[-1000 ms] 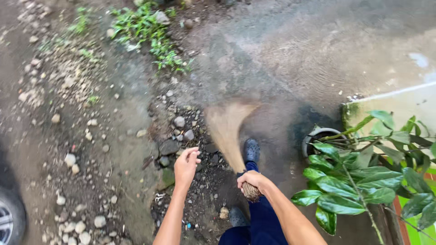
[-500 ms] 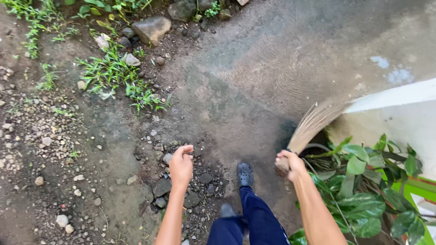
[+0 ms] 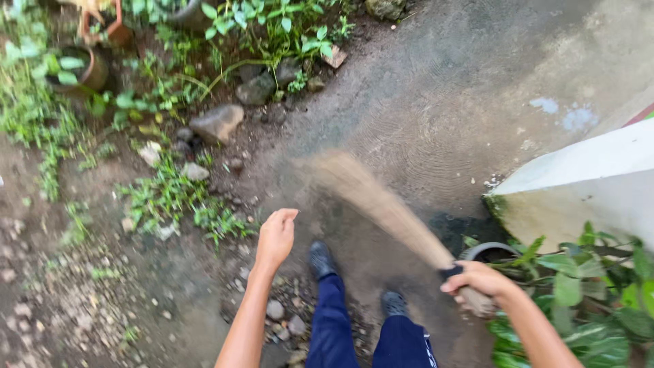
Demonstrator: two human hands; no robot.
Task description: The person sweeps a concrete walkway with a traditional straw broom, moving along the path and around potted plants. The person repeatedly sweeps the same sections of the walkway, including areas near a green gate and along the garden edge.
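Observation:
My right hand [image 3: 480, 280] grips the bound end of a stick broom [image 3: 378, 202]. Its straw bristles are blurred and sweep out to the upper left over the wet grey concrete path [image 3: 443, 88]. My left hand [image 3: 275, 236] hangs free in front of me, fingers loosely curled, holding nothing. It hovers over the edge where the path meets the dirt. Below are my legs in dark blue trousers [image 3: 368, 327] and dark shoes [image 3: 321, 259].
Rocks [image 3: 216, 123] and low green weeds [image 3: 170, 197] line the path's left edge, with gravelly dirt beyond. A white low wall [image 3: 579, 184] stands at the right. A potted leafy plant [image 3: 579, 293] sits beside my right arm. Terracotta pots [image 3: 92, 68] are at top left.
The broom has swung from the right, by the white wall, out to the upper left across the path. I have stepped forward; rocks and weeds have shifted down in view.

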